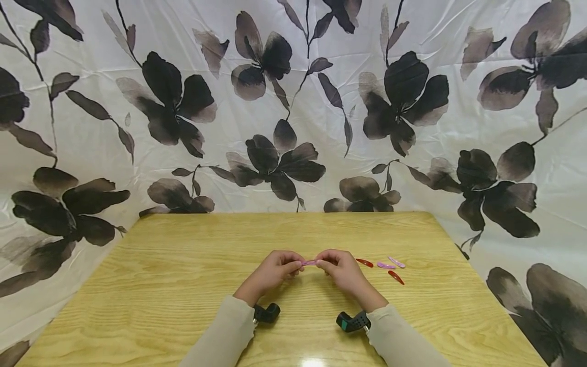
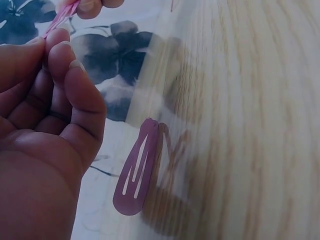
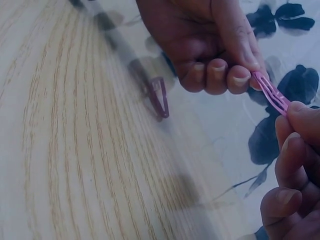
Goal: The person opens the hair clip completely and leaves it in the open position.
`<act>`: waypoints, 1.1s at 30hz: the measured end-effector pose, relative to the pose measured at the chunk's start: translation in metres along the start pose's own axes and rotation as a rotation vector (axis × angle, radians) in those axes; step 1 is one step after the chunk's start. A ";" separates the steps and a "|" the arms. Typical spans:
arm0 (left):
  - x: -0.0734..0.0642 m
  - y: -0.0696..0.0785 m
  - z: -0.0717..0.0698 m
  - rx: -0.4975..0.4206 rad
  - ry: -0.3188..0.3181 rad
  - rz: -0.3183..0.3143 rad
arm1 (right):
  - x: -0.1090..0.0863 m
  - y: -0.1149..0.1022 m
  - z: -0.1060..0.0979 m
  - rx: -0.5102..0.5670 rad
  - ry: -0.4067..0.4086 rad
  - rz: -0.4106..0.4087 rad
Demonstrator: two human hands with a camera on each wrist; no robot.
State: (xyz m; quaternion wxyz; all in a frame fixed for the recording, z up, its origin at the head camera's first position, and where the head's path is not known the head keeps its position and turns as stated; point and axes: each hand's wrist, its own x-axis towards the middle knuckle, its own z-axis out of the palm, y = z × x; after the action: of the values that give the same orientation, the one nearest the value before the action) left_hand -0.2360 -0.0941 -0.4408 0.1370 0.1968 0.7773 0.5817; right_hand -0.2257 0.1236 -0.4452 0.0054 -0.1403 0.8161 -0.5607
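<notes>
Between my two hands is a pink snap hair clip (image 1: 309, 262), held above the wooden table. My left hand (image 1: 277, 268) pinches one end between thumb and fingertips. The other end is pinched the same way by my right hand (image 1: 340, 269). The right wrist view shows the held hair clip (image 3: 270, 93) stretched between both sets of fingertips, with slots along its length. Another pink hair clip (image 2: 135, 170) lies on the tabletop near my left hand in the left wrist view; in the head view my hands hide it.
Right of my right hand, two red hair clips (image 1: 396, 277) and two light purple hair clips (image 1: 386, 265) lie loosely grouped on the wooden table (image 1: 183, 285). A floral cloth (image 1: 339, 168) hangs behind the table and along its sides. Each wrist wears a black camera band (image 1: 354, 322).
</notes>
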 end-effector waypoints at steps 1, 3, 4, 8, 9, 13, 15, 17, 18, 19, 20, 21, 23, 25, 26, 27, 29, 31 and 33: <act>0.000 0.001 0.000 -0.003 0.001 0.001 | 0.000 0.000 0.000 0.003 -0.002 -0.001; -0.001 0.001 0.001 -0.006 0.000 0.003 | 0.000 0.000 -0.001 0.011 -0.006 0.001; -0.001 0.002 0.001 -0.006 -0.001 0.003 | 0.000 0.000 -0.001 0.015 -0.011 -0.002; -0.003 0.003 0.001 -0.016 -0.004 0.004 | 0.000 0.000 -0.002 0.030 -0.033 -0.018; -0.003 0.003 0.001 -0.017 -0.005 0.005 | 0.000 0.000 -0.002 0.033 -0.038 -0.017; -0.002 0.002 0.001 -0.018 -0.008 0.016 | -0.001 -0.002 -0.003 0.041 -0.052 -0.006; -0.002 0.002 0.001 -0.020 -0.011 0.015 | -0.003 -0.008 -0.004 0.042 -0.058 -0.005; -0.002 0.002 0.001 -0.019 -0.013 0.012 | -0.007 -0.016 -0.006 0.044 -0.061 -0.012; -0.002 0.002 0.001 -0.020 -0.013 0.010 | -0.008 -0.020 -0.006 0.046 -0.062 -0.013; -0.002 0.002 0.001 -0.018 -0.013 0.007 | -0.010 -0.024 -0.007 0.048 -0.064 -0.016; -0.002 0.003 0.001 -0.020 -0.012 0.004 | -0.011 -0.027 -0.008 0.048 -0.065 -0.019; -0.001 0.002 0.001 -0.021 -0.012 0.004 | -0.013 -0.031 -0.008 0.049 -0.065 -0.022; -0.001 0.002 0.001 -0.025 -0.013 0.005 | -0.014 -0.032 -0.009 0.053 -0.061 -0.022; -0.001 0.003 0.001 -0.029 -0.011 0.005 | -0.014 -0.033 -0.009 0.058 -0.060 -0.020; -0.001 0.003 0.001 -0.033 -0.013 0.004 | -0.014 -0.033 -0.009 0.060 -0.059 -0.022; -0.001 0.003 0.001 -0.034 -0.014 0.003 | -0.014 -0.033 -0.009 0.062 -0.060 -0.024; -0.001 0.003 0.001 -0.036 -0.013 0.002 | -0.014 -0.032 -0.009 0.068 -0.061 -0.027; -0.001 0.002 0.002 -0.041 -0.015 -0.002 | -0.014 -0.031 -0.009 0.075 -0.067 -0.033; 0.000 0.001 0.002 -0.046 -0.018 -0.002 | -0.014 -0.030 -0.009 0.079 -0.072 -0.040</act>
State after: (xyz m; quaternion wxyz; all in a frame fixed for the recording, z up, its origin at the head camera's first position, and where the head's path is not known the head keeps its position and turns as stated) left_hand -0.2349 -0.0926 -0.4406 0.1492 0.1979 0.7627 0.5974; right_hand -0.2074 0.1247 -0.4163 0.0293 -0.1762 0.7897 -0.5869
